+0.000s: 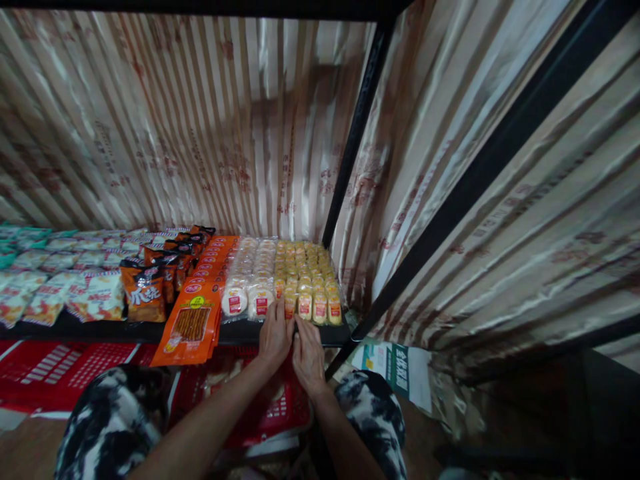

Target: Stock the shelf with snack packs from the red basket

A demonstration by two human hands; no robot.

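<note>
At the front edge of a black shelf, my left hand [276,335] rests against the small wrapped yellow cakes [320,307], its fingers stretched forward. Close beside it, my right hand [307,352] reaches to the same front row with its fingers extended. One yellow cake packet [289,307] with a red label shows just beyond my fingertips; whether it is gripped is hard to see. Round white wrapped cakes [235,303] lie in rows left of my hands. Further left is a row of orange snack-stick packets [193,327], its front one overhanging the edge.
Brown-orange snack bags [143,293] and white snack bags [100,297] fill the shelf's left. Red plastic baskets [65,377] stand below. Black frame posts [357,133] rise at the right, with a pale printed curtain [200,120] behind. A printed bag [400,373] lies low right.
</note>
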